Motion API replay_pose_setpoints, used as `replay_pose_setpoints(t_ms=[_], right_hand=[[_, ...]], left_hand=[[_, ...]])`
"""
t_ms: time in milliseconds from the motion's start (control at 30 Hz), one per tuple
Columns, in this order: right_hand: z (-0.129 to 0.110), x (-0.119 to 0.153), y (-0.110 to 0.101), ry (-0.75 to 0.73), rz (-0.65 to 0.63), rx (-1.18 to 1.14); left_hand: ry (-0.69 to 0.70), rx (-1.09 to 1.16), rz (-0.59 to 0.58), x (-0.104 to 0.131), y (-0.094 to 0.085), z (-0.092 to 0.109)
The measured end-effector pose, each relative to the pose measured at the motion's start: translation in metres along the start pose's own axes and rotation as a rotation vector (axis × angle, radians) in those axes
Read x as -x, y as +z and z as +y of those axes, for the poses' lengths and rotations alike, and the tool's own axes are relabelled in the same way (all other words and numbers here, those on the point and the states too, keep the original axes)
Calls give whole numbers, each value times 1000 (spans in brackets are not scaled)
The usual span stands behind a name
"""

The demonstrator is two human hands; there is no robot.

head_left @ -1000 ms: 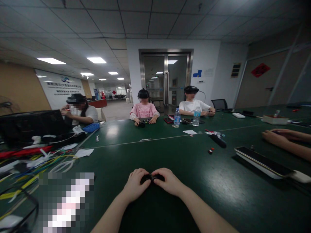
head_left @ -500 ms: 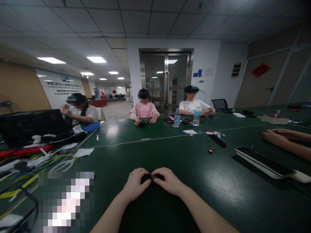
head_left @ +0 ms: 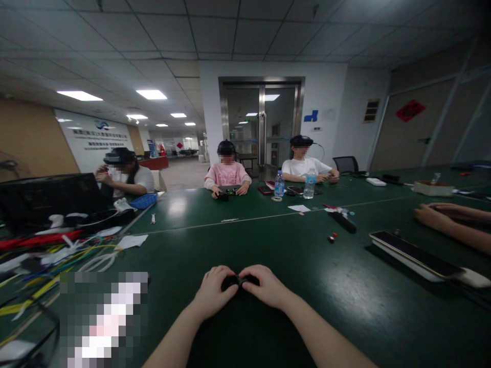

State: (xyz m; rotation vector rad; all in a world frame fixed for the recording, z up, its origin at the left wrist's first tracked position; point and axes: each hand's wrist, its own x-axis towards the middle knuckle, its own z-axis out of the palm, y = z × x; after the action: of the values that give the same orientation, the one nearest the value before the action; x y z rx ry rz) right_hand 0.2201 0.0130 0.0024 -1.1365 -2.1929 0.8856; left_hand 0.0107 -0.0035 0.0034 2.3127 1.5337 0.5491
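My left hand (head_left: 214, 292) and my right hand (head_left: 267, 290) rest close together on the dark green table (head_left: 172, 255). Between them is a small black object (head_left: 230, 281), gripped at its two ends with thumbs and curled fingers. Both thumbs meet near its middle on the side facing me. My fingers cover most of it, so its kind cannot be made out.
Cables (head_left: 76, 255) and a black case (head_left: 49, 202) crowd the left. A phone (head_left: 418, 253) lies on a white block at right, near another person's hands (head_left: 433, 217). Farther off are water bottles (head_left: 309, 185), a blue basket (head_left: 143, 201) and several seated people.
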Motion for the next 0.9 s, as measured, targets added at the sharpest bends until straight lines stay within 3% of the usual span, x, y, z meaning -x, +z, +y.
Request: replay_pose_setpoints(t_ms=[900], right_hand=[[6, -3, 4, -40, 20, 19]], left_hand=[[15, 17, -1, 0, -1, 0]])
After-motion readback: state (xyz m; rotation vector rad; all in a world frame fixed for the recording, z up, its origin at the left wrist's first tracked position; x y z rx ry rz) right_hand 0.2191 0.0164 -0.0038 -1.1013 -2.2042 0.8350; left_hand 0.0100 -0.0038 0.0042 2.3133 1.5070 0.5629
